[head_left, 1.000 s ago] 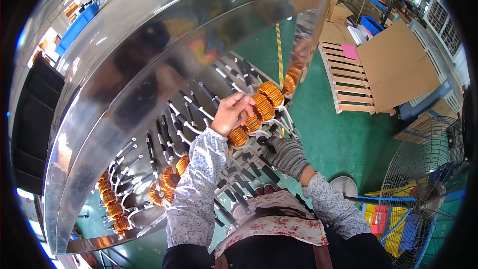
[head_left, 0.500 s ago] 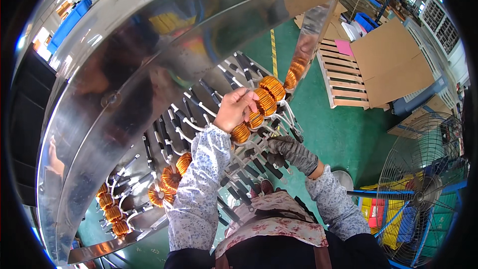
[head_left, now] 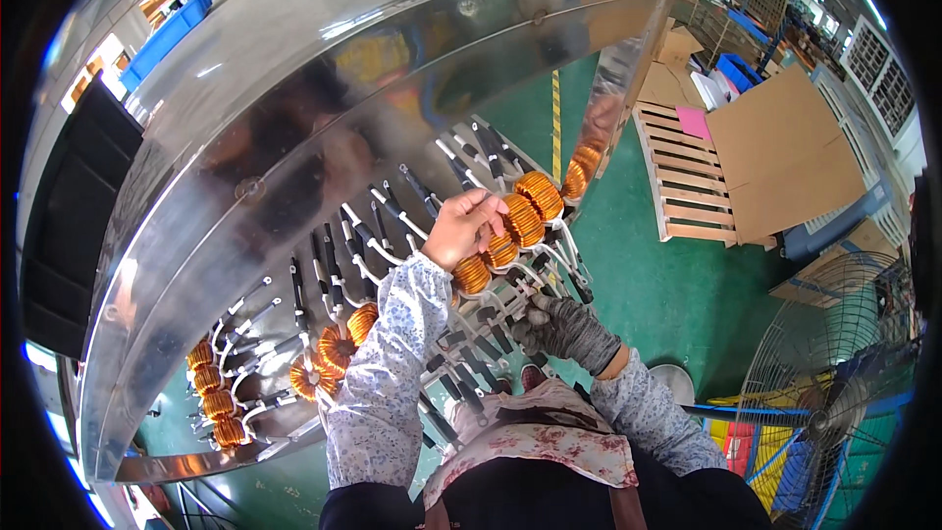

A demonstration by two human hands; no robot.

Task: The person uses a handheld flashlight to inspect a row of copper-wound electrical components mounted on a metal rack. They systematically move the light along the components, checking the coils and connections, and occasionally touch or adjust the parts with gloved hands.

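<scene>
My left hand [head_left: 465, 228], bare, rests on a row of toroidal copper coils, its fingers curled over one coil [head_left: 501, 249]. Beside it in that row are another coil [head_left: 522, 220] and, farther off, a coil [head_left: 539, 194]. Below and to the right is my right hand [head_left: 569, 332] in a dark grey glove, its fingers closed round a wire lead under the row. The fingertips and the gripped end are partly hidden. White leads with black sleeves [head_left: 483, 361] stick out from the coils on both sides.
A metal hood [head_left: 324, 147] arches over the shelf of coils. More coils [head_left: 314, 377] lie left of my forearm, with another row [head_left: 217, 402] at far left. A wire-caged fan [head_left: 824, 383] stands at right; a wooden pallet [head_left: 687, 172] with cardboard [head_left: 785, 152] lies beyond.
My right hand has shifted slightly left and down along the leads. The left hand stays on the coils. The whole view has shifted slightly.
</scene>
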